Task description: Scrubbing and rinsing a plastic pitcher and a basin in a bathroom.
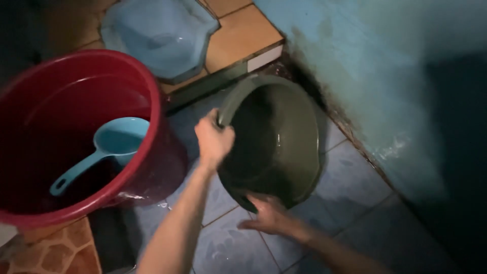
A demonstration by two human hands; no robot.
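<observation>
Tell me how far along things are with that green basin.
Done: the green basin is tilted up off the wet floor. In hand: left hand grips its rim, right hand supports its lower edge. Left: the red tub holds water and a blue dipper, untouched.

Both bare arms reach forward, the left hand raised with fingers curled shut, the right hand lower, fingers spread.
</observation>
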